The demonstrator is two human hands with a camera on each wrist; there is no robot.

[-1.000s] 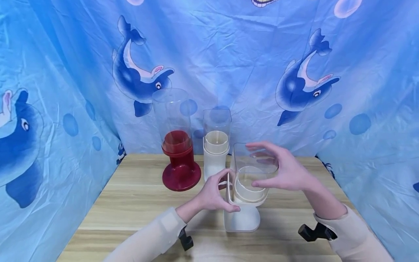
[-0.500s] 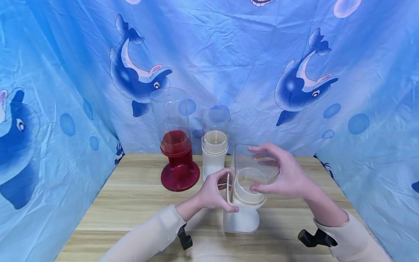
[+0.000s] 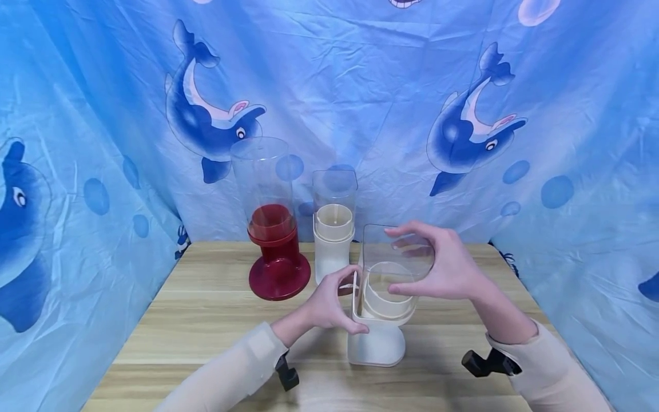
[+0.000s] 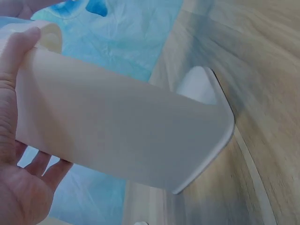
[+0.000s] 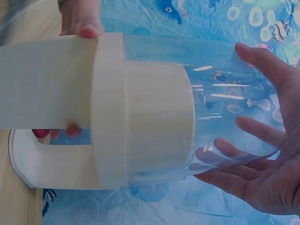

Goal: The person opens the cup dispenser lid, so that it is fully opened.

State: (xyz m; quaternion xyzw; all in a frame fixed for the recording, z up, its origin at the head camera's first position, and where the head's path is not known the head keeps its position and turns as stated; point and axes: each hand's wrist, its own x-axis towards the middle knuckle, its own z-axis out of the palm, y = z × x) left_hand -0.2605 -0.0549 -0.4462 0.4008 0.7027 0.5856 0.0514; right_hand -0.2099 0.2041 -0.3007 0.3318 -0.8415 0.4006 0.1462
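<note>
A white stand (image 3: pixel 378 343) with a cream collar stands on the table in front of the person. Its collar carries a clear plastic container (image 3: pixel 381 243), which surrounds the cream ring (image 5: pixel 159 108) inside. My left hand (image 3: pixel 329 303) grips the stand near its top from the left; in the left wrist view the thumb lies at the upper edge and the fingers pass behind the flat back panel (image 4: pixel 103 126). From the right, my right hand (image 3: pixel 448 263) holds the clear container near its open end, thumb and fingers spread round its wall.
Behind, to the left, stands a dark red stand (image 3: pixel 280 277) with a tall clear cylinder (image 3: pixel 261 171). A second white stand (image 3: pixel 332 257) with a clear container (image 3: pixel 334 186) is beside it. Blue dolphin-print cloth (image 3: pixel 329 68) encloses the wooden table (image 3: pixel 206 309) at the back and sides.
The scene slides slightly left in the head view. Both hands keep their holds on the stand and the clear container, with barely any movement.
</note>
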